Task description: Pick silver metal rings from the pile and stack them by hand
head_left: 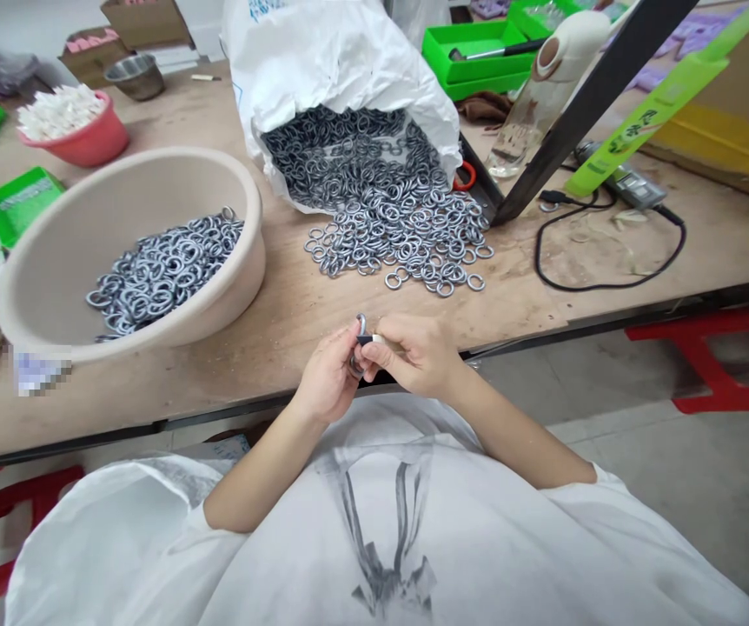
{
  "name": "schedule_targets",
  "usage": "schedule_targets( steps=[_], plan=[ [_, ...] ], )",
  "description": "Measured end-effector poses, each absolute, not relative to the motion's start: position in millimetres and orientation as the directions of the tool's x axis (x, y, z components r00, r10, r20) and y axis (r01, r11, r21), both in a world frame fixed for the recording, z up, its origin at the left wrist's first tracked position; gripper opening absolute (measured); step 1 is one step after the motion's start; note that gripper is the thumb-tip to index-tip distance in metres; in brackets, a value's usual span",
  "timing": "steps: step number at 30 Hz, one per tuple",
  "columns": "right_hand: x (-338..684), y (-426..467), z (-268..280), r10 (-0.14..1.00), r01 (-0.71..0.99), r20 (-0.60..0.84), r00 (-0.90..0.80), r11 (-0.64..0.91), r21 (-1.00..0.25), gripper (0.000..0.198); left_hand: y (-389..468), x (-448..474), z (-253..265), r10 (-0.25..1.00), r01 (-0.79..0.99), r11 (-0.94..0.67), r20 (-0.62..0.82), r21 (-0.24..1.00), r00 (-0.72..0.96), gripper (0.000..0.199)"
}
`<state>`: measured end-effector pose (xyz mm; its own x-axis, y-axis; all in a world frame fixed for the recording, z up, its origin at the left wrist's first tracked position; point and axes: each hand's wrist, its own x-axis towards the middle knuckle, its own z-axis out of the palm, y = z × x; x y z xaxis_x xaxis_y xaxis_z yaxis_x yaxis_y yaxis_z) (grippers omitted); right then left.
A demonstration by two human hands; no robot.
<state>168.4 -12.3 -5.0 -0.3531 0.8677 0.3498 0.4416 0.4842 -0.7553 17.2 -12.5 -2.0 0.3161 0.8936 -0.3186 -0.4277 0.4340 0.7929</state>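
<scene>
My left hand (330, 374) is closed on a grey ring (361, 322), which stands up between the fingertips near the table's front edge. Part of another ring shows lower down against the same fingers. My right hand (421, 352) meets it from the other side, its thumb and fingers pinching a small dark piece (365, 339) against the ring; I cannot make out its kind. Beyond my hands lies a loose pile of grey rings (407, 230), spilling from the mouth of a white sack (341, 61). More such rings fill part of a beige basin (42, 269) to the left.
A dark metal post (583, 113) rises from the table at right, beside a clear bottle (518, 130) and a looped black cable (537, 252). Green trays (472, 43) stand behind. At far left are a pink bowl (91, 143) of white pieces and a metal bowl (135, 78).
</scene>
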Motion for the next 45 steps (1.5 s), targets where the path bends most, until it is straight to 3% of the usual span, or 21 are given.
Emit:
schedule_targets(
  steps=[3,5,7,9,11,13,16,18,19,22,25,28,31,35,39,45],
  plan=[
    [174.7,-0.2,-15.3,0.916,0.388,0.331,-0.227,0.397,-0.832,0.046,-16.6,17.5,0.0,0.867,-0.426,0.444,-0.259,0.788,0.425,0.042],
    [181.5,13.0,-22.5,0.948,0.465,0.314,-0.045,0.298,-0.834,0.051,-18.3,16.7,-1.3,0.834,-0.391,0.461,-0.239,0.796,0.498,0.042],
    [187.3,26.9,-27.2,0.962,0.662,0.272,0.014,0.195,-0.724,0.044,-16.3,14.8,-4.7,0.835,-0.367,0.457,-0.249,0.810,0.490,0.040],
    [190.1,38.5,-29.2,0.975,0.834,0.221,0.001,0.122,-0.539,0.029,-9.7,11.6,-9.0,0.860,-0.357,0.446,-0.282,0.821,0.425,0.031],
    [190.3,46.7,-29.8,0.987,0.914,0.160,-0.012,0.076,-0.399,0.021,-0.6,7.6,-12.6,0.873,-0.350,0.448,-0.319,0.823,0.368,0.018],
    [189.4,50.7,-30.4,0.991,0.916,0.133,-0.004,0.057,-0.397,0.018,7.8,4.0,-14.6,0.884,-0.364,0.450,-0.349,0.816,0.310,0.024],
    [184.3,46.2,-30.9,0.989,0.699,0.147,-0.022,0.121,-0.705,0.019,14.1,2.4,-16.4,0.894,-0.406,0.447,-0.387,0.797,0.224,0.018],
    [175.4,35.1,-30.1,0.989,0.338,0.138,-0.059,0.149,-0.929,0.027,13.1,5.4,-18.2,0.895,-0.420,0.445,-0.396,0.791,0.204,0.021],
    [169.2,27.8,-29.2,0.990,0.134,0.119,-0.082,0.129,-0.982,0.033,11.3,7.9,-19.3,0.902,-0.422,0.432,-0.381,0.797,0.202,0.026],
    [148.5,6.0,-25.6,0.989,-0.202,0.007,-0.150,-0.024,-0.979,0.041,3.8,16.2,-23.1,0.938,-0.412,0.344,-0.292,0.844,0.185,0.038],
    [136.9,-5.2,-22.6,0.989,-0.255,-0.042,-0.140,-0.077,-0.964,0.046,-2.2,19.3,-23.9,0.953,-0.382,0.298,-0.249,0.875,0.172,0.040],
    [140.8,-6.5,-20.2,0.986,-0.181,0.017,-0.164,-0.013,-0.983,0.047,-4.5,16.6,-18.8,0.942,-0.370,0.324,-0.263,0.870,0.206,0.045],
    [152.6,-7.2,-16.2,0.969,0.079,0.171,-0.180,0.188,-0.979,0.040,-4.6,12.9,-11.1,0.928,-0.364,0.356,-0.280,0.861,0.245,0.049],
    [162.4,-11.5,-8.5,0.897,0.444,0.348,-0.274,0.439,-0.781,0.043,-4.8,11.9,-5.5,0.924,-0.363,0.368,-0.294,0.856,0.244,0.048],
    [162.1,-13.8,-4.7,0.880,0.521,0.357,-0.314,0.474,-0.710,0.048,-6.6,14.8,-5.5,0.933,-0.373,0.347,-0.276,0.861,0.232,0.046],
    [163.6,-13.0,-4.5,0.874,0.525,0.352,-0.334,0.483,-0.701,0.046,-9.4,18.1,-4.5,0.942,-0.368,0.320,-0.254,0.873,0.218,0.044]
  ],
)
